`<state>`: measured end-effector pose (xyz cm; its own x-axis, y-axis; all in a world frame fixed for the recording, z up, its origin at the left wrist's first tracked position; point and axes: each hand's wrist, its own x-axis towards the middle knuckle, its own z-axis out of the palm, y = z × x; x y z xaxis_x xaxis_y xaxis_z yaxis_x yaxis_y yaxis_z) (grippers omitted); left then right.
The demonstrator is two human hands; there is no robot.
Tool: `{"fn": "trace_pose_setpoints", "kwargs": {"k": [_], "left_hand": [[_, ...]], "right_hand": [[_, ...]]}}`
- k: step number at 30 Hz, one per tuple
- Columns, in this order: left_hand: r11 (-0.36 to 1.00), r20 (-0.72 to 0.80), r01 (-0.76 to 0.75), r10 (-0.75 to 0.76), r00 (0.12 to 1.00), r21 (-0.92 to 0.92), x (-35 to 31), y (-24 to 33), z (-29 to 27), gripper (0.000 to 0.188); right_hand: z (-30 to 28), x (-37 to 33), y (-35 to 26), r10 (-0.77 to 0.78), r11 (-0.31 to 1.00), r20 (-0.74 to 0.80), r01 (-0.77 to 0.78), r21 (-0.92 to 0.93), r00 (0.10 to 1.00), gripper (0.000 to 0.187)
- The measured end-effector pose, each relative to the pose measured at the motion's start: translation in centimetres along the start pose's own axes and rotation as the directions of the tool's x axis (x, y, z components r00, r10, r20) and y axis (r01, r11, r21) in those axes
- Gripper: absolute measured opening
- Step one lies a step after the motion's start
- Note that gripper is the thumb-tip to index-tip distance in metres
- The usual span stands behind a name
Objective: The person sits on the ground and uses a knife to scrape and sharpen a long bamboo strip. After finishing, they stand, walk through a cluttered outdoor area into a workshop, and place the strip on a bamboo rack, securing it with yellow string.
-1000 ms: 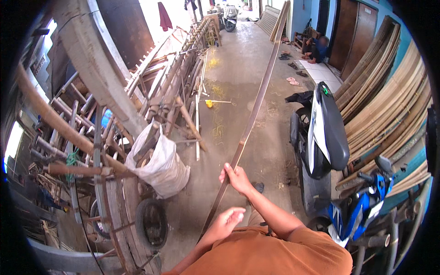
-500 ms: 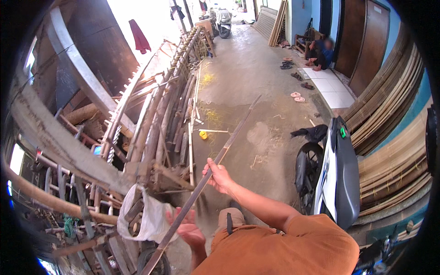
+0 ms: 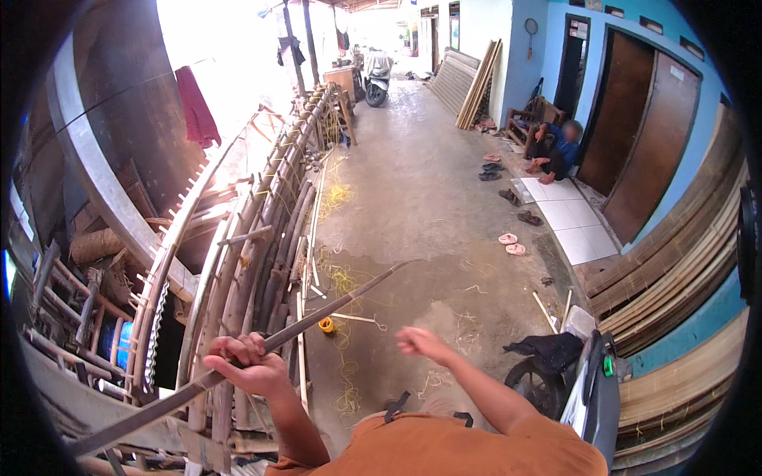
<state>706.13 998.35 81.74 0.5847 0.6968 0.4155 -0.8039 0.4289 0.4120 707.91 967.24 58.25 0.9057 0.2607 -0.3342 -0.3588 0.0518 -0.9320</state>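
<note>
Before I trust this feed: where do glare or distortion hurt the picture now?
Head view: washed-out daylight surrounds the maroon cloth; head view: stacked bamboo slats bow toward the black rim; head view: the left hand and bamboo strip remain readable.

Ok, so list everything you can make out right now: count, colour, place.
long strip: one, dark brown, lower left to centre
stacked poles: many, brown, left
hanging cloth: one, dark red, upper left
string: uncounted tangles, yellow, on floor
small object: one, yellow, left of centre
far scooter: one, greyish, top centre
near scooter: one, black and white, lower right
sandals: two, pink, right of centre
door panels: two, brown, right
slat bundles: several, tan, right edge
seated person: one, blue top, near doors
left hand: one, bare, holding strip
right hand: one, bare, off strip
</note>
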Motion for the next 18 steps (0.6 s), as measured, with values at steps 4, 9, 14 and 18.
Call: {"fn": "trace_pose_setpoints", "kwargs": {"k": [4,9,14,18], "left_hand": [[0.997,0.003,-0.053,0.053,0.999,0.057,7.8,-9.4,3.8,0.042],[0.993,-0.102,-0.064,0.074,0.992,0.100,12.1,-25.3,5.9,0.044],[0.987,-0.260,-0.053,0.091,0.961,0.150,15.2,-41.5,11.6,0.046],[0.976,-0.263,-0.109,0.157,0.952,0.191,18.5,-51.6,18.2,0.048]], "right_hand": [[-15.6,1.4,11.2,0.444,0.838,-0.514,-0.137,0.529,0.734,0.029],[-30.1,-0.4,27.5,0.780,0.596,-0.538,-0.119,0.794,0.320,0.025],[-41.1,11.5,23.0,0.784,0.579,-0.551,-0.658,0.482,0.287,0.029],[-49.8,28.9,13.1,0.559,0.807,-0.614,-0.536,0.249,0.557,0.034]]}}
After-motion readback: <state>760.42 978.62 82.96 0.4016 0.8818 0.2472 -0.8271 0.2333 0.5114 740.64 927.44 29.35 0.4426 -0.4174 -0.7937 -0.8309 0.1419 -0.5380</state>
